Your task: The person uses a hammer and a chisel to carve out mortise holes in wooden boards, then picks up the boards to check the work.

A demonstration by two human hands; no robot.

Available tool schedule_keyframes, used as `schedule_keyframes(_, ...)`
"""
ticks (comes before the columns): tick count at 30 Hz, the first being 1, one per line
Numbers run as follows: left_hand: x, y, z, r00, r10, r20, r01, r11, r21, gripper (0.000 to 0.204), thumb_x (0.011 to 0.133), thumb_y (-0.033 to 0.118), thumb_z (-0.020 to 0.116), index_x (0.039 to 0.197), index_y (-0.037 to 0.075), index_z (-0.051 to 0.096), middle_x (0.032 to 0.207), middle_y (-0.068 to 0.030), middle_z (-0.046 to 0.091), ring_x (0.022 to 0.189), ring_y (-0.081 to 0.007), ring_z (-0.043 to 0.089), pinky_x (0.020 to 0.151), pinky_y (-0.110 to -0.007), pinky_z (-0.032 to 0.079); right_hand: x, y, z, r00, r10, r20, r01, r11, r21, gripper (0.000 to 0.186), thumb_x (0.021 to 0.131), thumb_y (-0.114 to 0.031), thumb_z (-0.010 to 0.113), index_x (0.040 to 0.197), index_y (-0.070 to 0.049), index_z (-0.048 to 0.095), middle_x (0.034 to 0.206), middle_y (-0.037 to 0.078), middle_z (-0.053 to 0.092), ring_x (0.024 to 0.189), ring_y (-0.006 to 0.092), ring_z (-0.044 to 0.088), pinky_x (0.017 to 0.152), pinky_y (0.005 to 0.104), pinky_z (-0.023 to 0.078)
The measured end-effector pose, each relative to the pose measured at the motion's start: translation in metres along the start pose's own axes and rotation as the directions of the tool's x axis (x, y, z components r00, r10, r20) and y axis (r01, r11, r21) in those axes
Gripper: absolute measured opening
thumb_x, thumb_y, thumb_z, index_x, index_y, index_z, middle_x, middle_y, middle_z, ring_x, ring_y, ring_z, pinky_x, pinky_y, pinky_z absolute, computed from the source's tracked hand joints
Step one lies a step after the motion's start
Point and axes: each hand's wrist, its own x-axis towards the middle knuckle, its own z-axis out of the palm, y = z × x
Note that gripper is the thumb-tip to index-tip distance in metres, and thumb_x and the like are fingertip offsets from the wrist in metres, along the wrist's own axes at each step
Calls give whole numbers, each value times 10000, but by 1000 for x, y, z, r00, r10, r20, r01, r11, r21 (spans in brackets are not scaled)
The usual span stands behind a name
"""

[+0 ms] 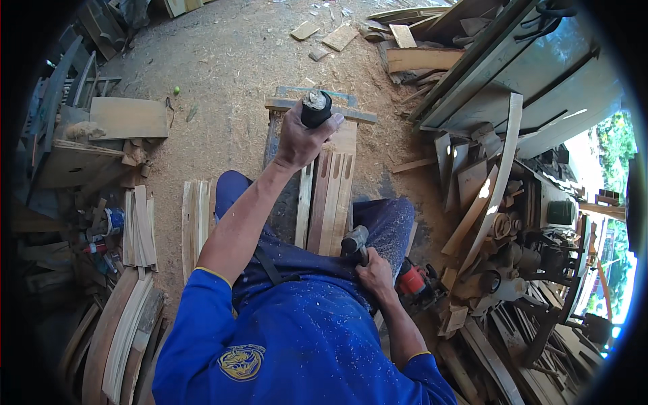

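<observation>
My left hand (pixel 302 140) reaches out over the far end of a low bench and is closed around a black cylinder (pixel 314 116) with a pale, rough-looking top; its exact kind I cannot make out. Down by my right thigh, my right hand (pixel 376 273) grips the handle of a hammer (pixel 354 240), whose dark head points up and left. Between my legs several long wooden pieces (pixel 331 202) lie side by side, with rounded slots cut near their far ends. My lap hides their near ends.
A red power tool (pixel 412 280) sits beside my right thigh. Wooden strips (pixel 196 223) stand at my left, with curved boards (pixel 125 334) nearer. Long planks (pixel 496 182) and cluttered machinery fill the right. Sawdust covers the floor (pixel 223 88), and offcuts (pixel 339 37) lie farther out.
</observation>
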Motion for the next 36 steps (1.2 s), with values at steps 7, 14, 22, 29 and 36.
schedule_keyframes(7, 0, 7, 0, 998, -53, -31, 51, 997, -57, 129, 878, 97, 727, 935, 40, 627, 747, -20, 644, 616, -86, 623, 577, -242, 530, 2, 2, 1, 1000, -3, 13, 3, 1000, 1, 309, 790, -207, 635, 1041, -48, 550, 860, 306, 662, 850, 509, 638, 792, 568, 485)
schedule_keyframes(14, 2, -2, -2, 998, -54, -18, 54, 998, -16, 135, 884, 119, 726, 930, 41, 627, 744, -23, 646, 612, -88, 622, 566, -238, 525, 1, 1, 1, 1000, 14, 19, -14, 1000, 0, 304, 776, -196, 639, 1029, -45, 564, 877, 287, 667, 878, 483, 645, 799, 537, 483)
schedule_keyframes(22, 5, -1, -3, 999, -51, -17, 51, 999, -1, 149, 876, 128, 734, 926, 39, 625, 747, -31, 651, 603, -93, 625, 567, -237, 523, 2, 1, 1, 1000, -2, 25, 2, 1000, -14, 307, 775, -196, 638, 1029, -43, 559, 863, 289, 663, 866, 485, 646, 789, 539, 487)
schedule_keyframes(29, 5, 0, -1, 999, -29, -15, 29, 998, -50, 186, 856, 176, 749, 905, 49, 622, 735, -11, 665, 597, -68, 607, 544, -235, 514, 3, 3, 2, 999, -39, 36, 41, 997, -57, 328, 787, -199, 634, 1061, -43, 545, 849, 296, 664, 844, 498, 647, 779, 558, 497)
schedule_keyframes(36, 6, 2, 0, 999, -42, 0, 42, 999, 2, 137, 872, 115, 727, 917, 45, 618, 724, -21, 640, 601, -91, 623, 568, -241, 521, 2, 2, 1, 998, -48, 30, 49, 998, -46, 322, 787, -196, 631, 1058, -45, 545, 842, 293, 663, 836, 494, 648, 774, 557, 498)
